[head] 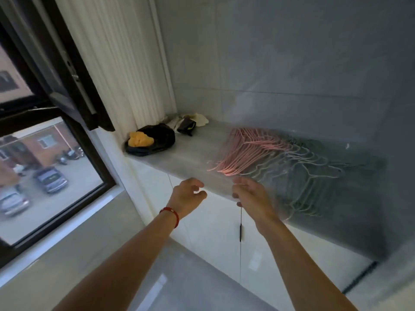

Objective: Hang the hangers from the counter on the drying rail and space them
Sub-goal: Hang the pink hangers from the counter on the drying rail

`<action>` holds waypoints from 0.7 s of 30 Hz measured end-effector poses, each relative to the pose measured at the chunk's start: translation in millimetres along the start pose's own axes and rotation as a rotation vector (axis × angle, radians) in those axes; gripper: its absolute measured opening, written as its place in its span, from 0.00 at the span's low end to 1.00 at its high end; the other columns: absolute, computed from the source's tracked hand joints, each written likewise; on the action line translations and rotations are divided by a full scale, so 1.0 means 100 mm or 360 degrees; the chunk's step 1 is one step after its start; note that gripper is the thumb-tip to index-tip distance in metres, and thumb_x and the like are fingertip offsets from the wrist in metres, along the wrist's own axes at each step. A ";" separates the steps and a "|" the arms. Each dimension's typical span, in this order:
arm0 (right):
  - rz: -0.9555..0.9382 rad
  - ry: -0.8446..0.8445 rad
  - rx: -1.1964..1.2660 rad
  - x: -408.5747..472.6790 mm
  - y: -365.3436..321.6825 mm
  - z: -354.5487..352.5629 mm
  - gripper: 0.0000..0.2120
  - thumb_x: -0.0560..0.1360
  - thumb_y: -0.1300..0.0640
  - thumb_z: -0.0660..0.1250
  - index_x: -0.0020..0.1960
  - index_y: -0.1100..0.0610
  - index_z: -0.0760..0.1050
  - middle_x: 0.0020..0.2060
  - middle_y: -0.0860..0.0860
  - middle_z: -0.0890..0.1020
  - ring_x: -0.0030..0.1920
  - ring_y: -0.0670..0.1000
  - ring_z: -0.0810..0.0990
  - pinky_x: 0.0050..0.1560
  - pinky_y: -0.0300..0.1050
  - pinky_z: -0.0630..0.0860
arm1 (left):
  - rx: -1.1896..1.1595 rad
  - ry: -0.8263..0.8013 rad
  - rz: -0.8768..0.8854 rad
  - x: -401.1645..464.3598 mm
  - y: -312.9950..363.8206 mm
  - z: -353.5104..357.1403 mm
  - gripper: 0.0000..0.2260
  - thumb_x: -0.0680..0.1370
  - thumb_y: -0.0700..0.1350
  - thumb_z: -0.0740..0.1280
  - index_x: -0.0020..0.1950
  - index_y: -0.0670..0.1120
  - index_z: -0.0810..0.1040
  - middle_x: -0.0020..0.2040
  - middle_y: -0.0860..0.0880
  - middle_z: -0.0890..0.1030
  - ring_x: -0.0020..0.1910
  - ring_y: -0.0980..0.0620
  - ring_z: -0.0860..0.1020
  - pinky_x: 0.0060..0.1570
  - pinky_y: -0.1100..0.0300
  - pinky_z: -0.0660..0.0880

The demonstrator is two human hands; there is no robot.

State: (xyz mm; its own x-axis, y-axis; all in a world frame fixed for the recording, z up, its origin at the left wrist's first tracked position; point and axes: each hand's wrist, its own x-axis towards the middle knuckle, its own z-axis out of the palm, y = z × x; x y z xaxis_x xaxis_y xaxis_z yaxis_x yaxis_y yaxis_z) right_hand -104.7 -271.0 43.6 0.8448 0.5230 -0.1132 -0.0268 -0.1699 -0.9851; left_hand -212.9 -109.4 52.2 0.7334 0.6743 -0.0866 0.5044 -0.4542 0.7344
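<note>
A big pile of hangers (276,162) is seen lying flat on the grey counter (193,158), spread out like a fan; the ones nearer the window are pink and the ones farther along are pale green (the picture is blurred there, so they cannot be counted). Both arms are stretched out toward the counter's front edge. The left hand (188,195), with a red band (171,215) on its wrist, is held just in front of the edge with its fingers loosely bent, and nothing is held in it. The right hand (251,194) is held close to the near end of the pink hangers, with its fingers relaxed and spread, and nothing is gripped by it either; whether the hangers are touched cannot be told. At the far end of the counter, by the white curtain (125,63), a black bag (157,136) with something orange (140,139) on it is found. A dark window frame (74,90) is seen on the left, with parked cars (50,179) outside.
</note>
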 end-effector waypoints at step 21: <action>0.0057 0.0041 -0.0281 2.33 0.18 0.07 0.07 0.77 0.61 0.66 0.52 0.52 0.78 0.41 0.46 0.82 0.39 0.45 0.80 0.35 0.38 0.75 | 0.0396 -0.0569 -0.0277 2.82 0.10 0.67 0.49 0.72 0.59 0.76 0.82 0.41 0.53 0.79 0.39 0.65 0.77 0.37 0.65 0.76 0.46 0.65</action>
State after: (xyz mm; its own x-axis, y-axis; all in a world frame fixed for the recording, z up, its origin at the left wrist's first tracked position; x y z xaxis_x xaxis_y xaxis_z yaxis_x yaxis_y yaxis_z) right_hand 88.2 -146.3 -1.7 0.8586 0.4926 -0.1419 0.0354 -0.3331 -0.9422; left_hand 29.9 37.2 -10.0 0.7170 0.5298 -0.4531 0.6960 -0.5073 0.5082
